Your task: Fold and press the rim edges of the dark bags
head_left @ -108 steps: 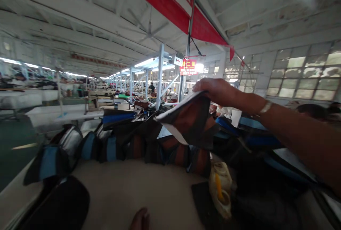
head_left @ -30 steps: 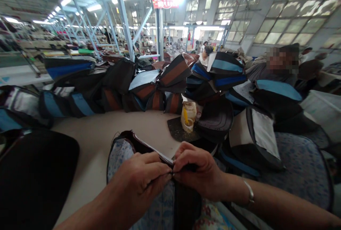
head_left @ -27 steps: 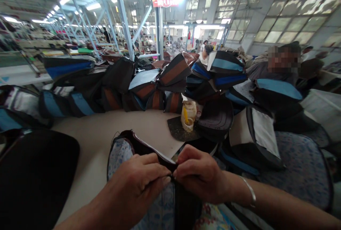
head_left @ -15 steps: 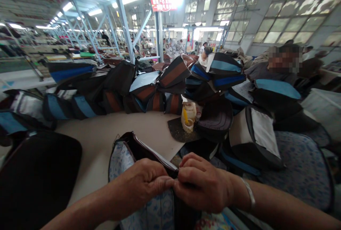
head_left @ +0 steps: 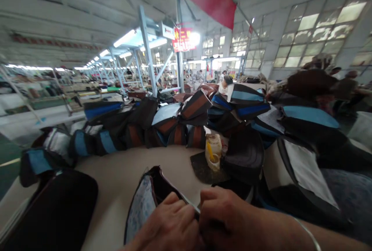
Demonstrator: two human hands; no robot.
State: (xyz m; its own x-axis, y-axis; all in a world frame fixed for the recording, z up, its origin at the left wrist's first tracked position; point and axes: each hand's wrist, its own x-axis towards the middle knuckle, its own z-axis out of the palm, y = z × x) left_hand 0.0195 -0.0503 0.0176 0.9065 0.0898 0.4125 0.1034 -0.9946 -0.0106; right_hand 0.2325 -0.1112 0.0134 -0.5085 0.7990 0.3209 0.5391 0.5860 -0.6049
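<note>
Low in the middle, a dark fabric case [head_left: 138, 205] with a pale blue patterned lining stands with its mouth up. My left hand [head_left: 174, 222] is closed on its near edge, thumb side toward the other hand. Right beside it, my right hand [head_left: 225, 214] is closed on the same edge, knuckles up; a bracelet [head_left: 308, 232] circles that wrist. The fingertips and the bit of edge between them are hidden. A light strip runs along the case's rim up to my hands.
A pale worktable [head_left: 116, 169] lies beneath. A dark padded panel [head_left: 61, 208] is at left. A grimy jar [head_left: 213, 141] with a yellow stick [head_left: 209, 151] stands on a dark mat [head_left: 200, 167]. Stacked cases [head_left: 197, 107] line the back; a white-and-black case [head_left: 302, 169] sits right.
The view has tilted upward, so my hands and the case appear lower. Both hands have stayed closed together on the case's edge, their knuckles now turned more upward.
</note>
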